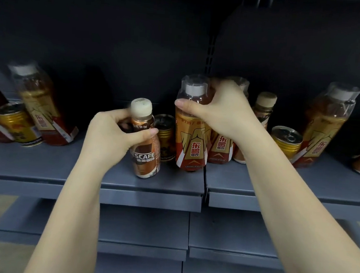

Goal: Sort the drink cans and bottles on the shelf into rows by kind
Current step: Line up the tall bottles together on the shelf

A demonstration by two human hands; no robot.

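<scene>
- Shelf (43, 164): bare grey board lies open left of centre, up to the front edge.
- Energy-drink bottle (191, 137), mid-shelf by the board seam: right hand (222, 111) grips its shoulder.
- Nescafé coffee bottle (146, 146), near the front edge: left hand (112, 135) curls round it.

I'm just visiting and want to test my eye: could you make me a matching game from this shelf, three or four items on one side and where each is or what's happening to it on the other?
Items:
1. Nescafe coffee bottle
2. Tall orange energy drink bottle
3. Gold can with pull tab
4. Dark can

States:
A. Stands between the two held bottles
B. Gripped by the left hand
C. Stands free, right of the right forearm
D. Gripped near its top by the right hand

Pairs: 1-B, 2-D, 3-C, 4-A
</scene>
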